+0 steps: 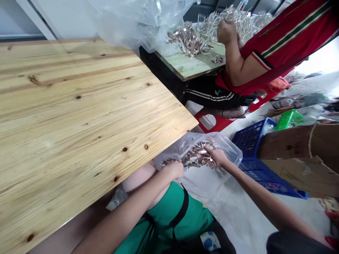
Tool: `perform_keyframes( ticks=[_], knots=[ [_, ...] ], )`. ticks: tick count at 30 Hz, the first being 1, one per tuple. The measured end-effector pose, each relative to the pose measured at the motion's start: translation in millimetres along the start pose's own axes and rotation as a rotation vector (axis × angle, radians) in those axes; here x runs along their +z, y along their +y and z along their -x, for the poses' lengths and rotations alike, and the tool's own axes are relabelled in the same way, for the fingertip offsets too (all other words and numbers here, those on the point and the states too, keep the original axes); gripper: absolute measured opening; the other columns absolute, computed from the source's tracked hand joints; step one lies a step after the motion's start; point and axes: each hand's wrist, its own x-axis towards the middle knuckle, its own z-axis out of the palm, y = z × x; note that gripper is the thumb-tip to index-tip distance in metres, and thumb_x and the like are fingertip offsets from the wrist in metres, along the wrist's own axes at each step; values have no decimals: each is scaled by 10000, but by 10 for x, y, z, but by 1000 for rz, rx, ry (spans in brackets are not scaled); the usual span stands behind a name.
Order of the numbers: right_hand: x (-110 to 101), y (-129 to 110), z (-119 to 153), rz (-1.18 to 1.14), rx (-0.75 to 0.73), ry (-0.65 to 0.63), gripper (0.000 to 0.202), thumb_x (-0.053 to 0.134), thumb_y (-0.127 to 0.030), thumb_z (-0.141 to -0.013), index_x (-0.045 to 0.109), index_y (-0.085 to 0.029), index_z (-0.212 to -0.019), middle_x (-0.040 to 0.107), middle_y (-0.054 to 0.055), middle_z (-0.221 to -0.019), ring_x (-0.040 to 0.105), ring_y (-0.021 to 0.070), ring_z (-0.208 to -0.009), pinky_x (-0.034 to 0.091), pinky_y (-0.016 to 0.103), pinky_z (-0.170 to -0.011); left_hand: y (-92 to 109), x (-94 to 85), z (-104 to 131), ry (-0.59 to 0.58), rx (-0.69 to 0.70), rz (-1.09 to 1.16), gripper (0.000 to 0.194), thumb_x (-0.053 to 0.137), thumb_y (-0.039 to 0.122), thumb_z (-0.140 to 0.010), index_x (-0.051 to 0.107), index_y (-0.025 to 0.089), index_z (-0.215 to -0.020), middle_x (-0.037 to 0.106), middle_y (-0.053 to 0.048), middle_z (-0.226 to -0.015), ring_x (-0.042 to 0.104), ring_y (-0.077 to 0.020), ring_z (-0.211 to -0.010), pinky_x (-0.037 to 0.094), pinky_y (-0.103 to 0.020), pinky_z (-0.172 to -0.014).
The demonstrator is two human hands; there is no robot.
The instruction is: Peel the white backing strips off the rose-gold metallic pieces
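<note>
Pale knotty pine tabletop (97,116) juts in at 10 o'clock of the translucent plastic bag (230,150); blue plastic crate (247,139) w/ brown cardboard box (293,169) at 3, red-clad person (288,38) at 1. Shiny coppery-silver strips (197,155) sit in bag. Your L hand (175,170): knuckles up, curled at bag's 8 o'clock; R hand (217,156) reaches onto strips, fingers toward 10. Can't tell either grip.
</note>
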Motion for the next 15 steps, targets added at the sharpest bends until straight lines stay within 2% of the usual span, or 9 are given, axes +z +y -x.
perform_keyframes(
  ticks=[3,6,8,10,12,13,15],
  knots=[
    [20,146,84,-6,-7,20,503,592,-446,-886,527,-243,-1341,719,94,-848,670,318,-818,319,304,-666,-77,-157,-293,150,-29,39,457,453,191,-951,538,54,-1379,706,-276,-1162,704,-368,-999,560,-464,-812],
    [48,273,37,-12,11,44,464,568,-411,-905,528,-237,-1333,723,97,-852,676,313,-832,313,303,-661,-57,-362,-463,368,60,18,502,315,108,-979,431,110,-1468,606,-235,-1373,582,-340,-1244,497,-467,-993],
    [50,357,-45,-14,46,63,411,516,-385,-939,537,-240,-1323,728,99,-877,680,302,-840,320,301,-666,30,-510,-535,455,169,-17,485,326,71,-970,485,141,-1422,578,-180,-1416,508,-291,-1326,422,-407,-1104],
    [24,462,-141,-12,84,77,418,491,-390,-956,531,-240,-1344,735,103,-903,687,296,-852,331,300,-670,137,-607,-527,480,254,-50,412,383,74,-960,575,130,-1320,628,-166,-1325,538,-283,-1278,415,-384,-1111],
    [-33,600,-236,-14,111,87,463,510,-421,-949,516,-243,-1376,742,105,-928,694,300,-879,344,304,-676,187,-592,-416,510,282,-81,383,435,116,-961,591,109,-1311,641,-193,-1282,550,-332,-1257,444,-445,-1076],
    [-71,680,-282,-18,118,91,489,529,-447,-938,513,-244,-1383,745,106,-939,697,306,-895,351,307,-679,164,-539,-336,548,277,-97,438,450,145,-969,531,117,-1398,608,-208,-1343,522,-361,-1297,424,-496,-1091],
    [-148,843,-368,-34,127,99,538,563,-500,-914,517,-242,-1384,749,115,-973,699,318,-925,369,316,-687,13,-379,-193,644,165,-136,724,611,226,-920,312,163,-1577,460,-228,-1530,476,-397,-1367,407,-519,-1115]
  ],
)
